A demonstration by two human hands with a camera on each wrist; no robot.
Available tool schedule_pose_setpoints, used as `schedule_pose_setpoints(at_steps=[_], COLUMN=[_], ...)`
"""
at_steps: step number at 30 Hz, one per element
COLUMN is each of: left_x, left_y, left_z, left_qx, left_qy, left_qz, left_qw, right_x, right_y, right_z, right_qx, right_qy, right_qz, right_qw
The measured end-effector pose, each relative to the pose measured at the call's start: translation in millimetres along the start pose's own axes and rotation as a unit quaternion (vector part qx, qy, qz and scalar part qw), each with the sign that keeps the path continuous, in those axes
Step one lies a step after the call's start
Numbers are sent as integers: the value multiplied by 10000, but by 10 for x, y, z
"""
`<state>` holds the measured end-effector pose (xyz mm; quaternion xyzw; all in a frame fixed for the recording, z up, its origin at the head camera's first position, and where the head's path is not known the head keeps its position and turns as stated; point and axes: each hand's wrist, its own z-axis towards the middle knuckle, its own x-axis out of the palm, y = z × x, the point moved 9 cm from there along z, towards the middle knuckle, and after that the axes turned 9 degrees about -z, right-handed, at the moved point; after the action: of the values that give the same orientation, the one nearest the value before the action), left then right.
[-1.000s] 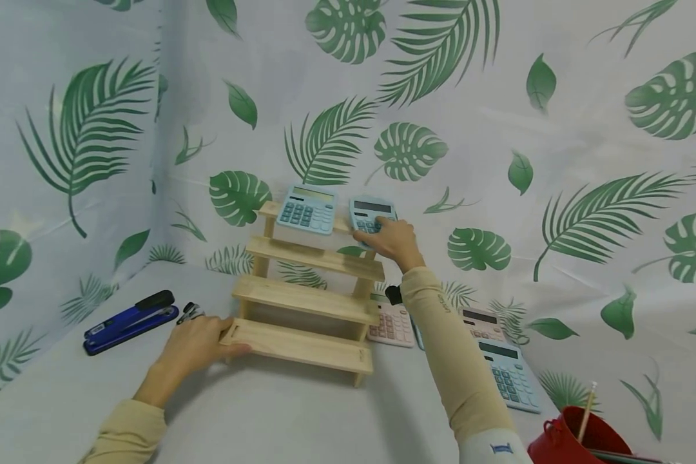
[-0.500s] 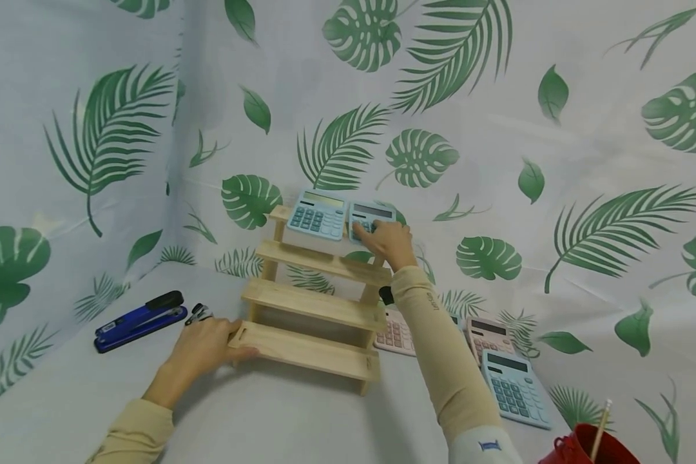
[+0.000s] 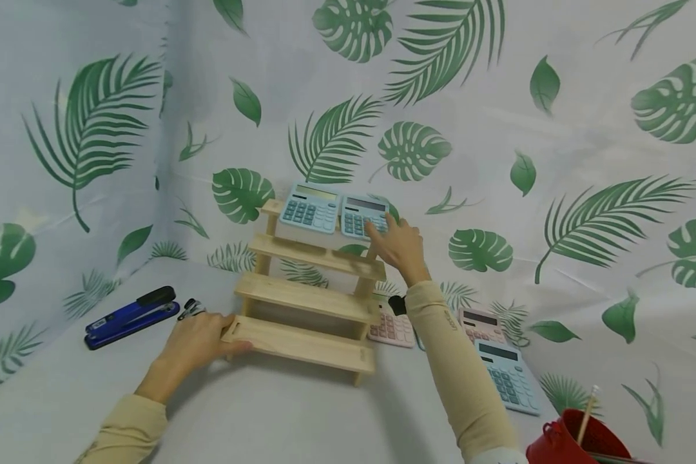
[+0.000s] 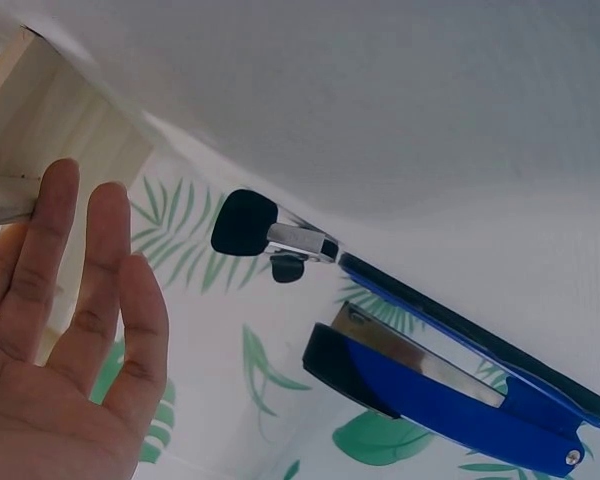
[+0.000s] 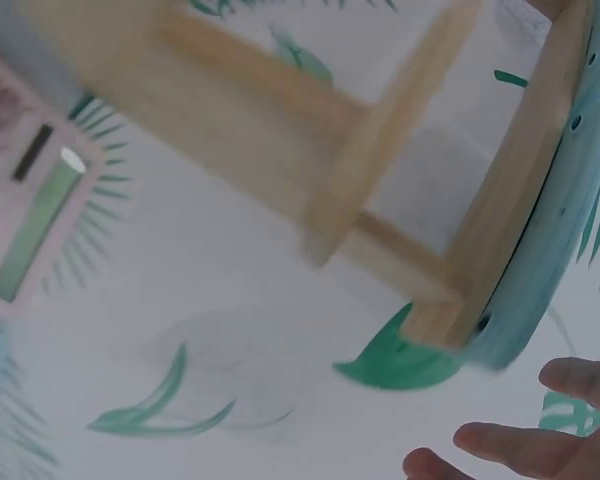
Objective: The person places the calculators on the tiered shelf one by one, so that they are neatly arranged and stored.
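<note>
Two light blue calculators lie side by side on the top step of a four-level wooden step shelf: the left calculator and the right calculator. My right hand is at the right calculator's lower right corner, fingers spread; in the right wrist view a small gap shows between the fingers and the calculator's edge. My left hand holds the left end of the lowest step, thumb along its front. In the left wrist view the other fingers extend fairly straight beside the wood.
A blue stapler and a binder clip lie left of the shelf. To the right are pink calculators, another blue calculator and a red bucket holding a pencil. Leaf-print sheeting stands close behind.
The right calculator has shifted left, closer to the left one. My right hand has then drawn off it to the right with its fingers spread. My left hand stays on the shelf.
</note>
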<state>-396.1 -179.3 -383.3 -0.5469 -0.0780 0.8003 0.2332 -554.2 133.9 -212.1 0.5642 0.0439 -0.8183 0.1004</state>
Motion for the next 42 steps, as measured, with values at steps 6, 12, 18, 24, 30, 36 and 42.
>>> schedule_pose_setpoints(at_steps=[6,12,18,24,30,36,42], left_x=[-49,-47,-43,-56,-37,-5,29], left_y=[52,148,230,232,203,103,-1], left_z=[-14,-21,-50,-55,-83,-55,-6], left_qx=[-31,-236,-359,-323,-344,-181,-115], left_qy=[17,220,261,263,309,296,365], left_qz=[3,-92,-168,-288,-354,-397,-436], left_qw=[10000,9994,9989,9987,9983,9986,9983], right_x=[94,380,662,872,1066,1269,1369], right_y=[-334,-821,-1400,-1994,-2437,-2755,-3012], right_z=[-388,-822,-1167,-1366,-1592,-1856,-2079], right_qx=[192,476,782,1283,1895,2473,3149], right_qy=[2,589,1316,1916,2467,2797,2790], right_qz=[248,-99,-556,-557,-553,-324,-19], right_qw=[9995,9971,9866,9715,9488,9271,9072])
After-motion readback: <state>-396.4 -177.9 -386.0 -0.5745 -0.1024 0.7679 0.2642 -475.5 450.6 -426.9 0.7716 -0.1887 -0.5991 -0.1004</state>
